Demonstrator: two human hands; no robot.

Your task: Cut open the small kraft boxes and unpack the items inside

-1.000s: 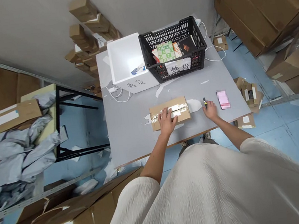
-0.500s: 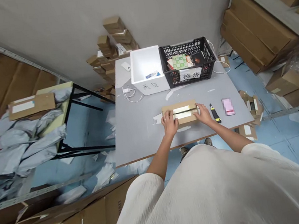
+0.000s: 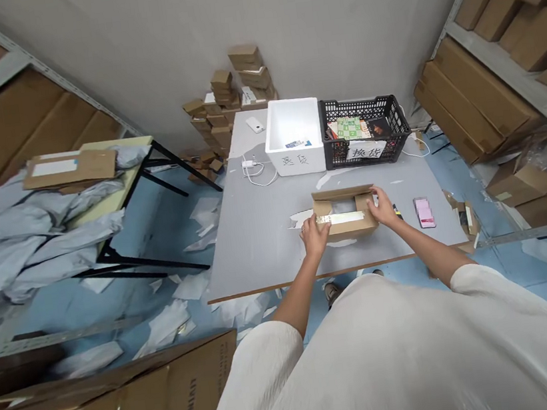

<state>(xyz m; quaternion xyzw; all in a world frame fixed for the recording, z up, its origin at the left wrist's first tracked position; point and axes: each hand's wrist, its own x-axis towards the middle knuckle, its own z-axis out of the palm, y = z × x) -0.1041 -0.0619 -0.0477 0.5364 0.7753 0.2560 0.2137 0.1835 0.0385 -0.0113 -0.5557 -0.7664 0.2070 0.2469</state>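
A small cardboard box (image 3: pixel 347 227) sits near the front edge of the grey table (image 3: pixel 257 234), its top flaps parted and a pale inside showing. My left hand (image 3: pixel 314 235) grips the box's near flap at its left end. At the right end, my right hand (image 3: pixel 382 207) holds the box's side, fingers bent round the edge. Partly hidden behind my right hand lies a black and yellow cutter (image 3: pixel 397 212). A phone with a pink screen (image 3: pixel 424 212) lies to the right of it.
Behind the box stand a white foam bin (image 3: pixel 296 160) and a black crate (image 3: pixel 367 152) holding books. A white charger with cable (image 3: pixel 250 164) and a white device (image 3: pixel 255 125) lie at the table's left. Grey parcels (image 3: pixel 13 259) fill a side table; shelves hold cartons.
The box's top flaps have come apart and its inside now shows. Both hands have moved slightly with the flaps. The camera view has shifted, and the cutter is now more covered by my right hand.
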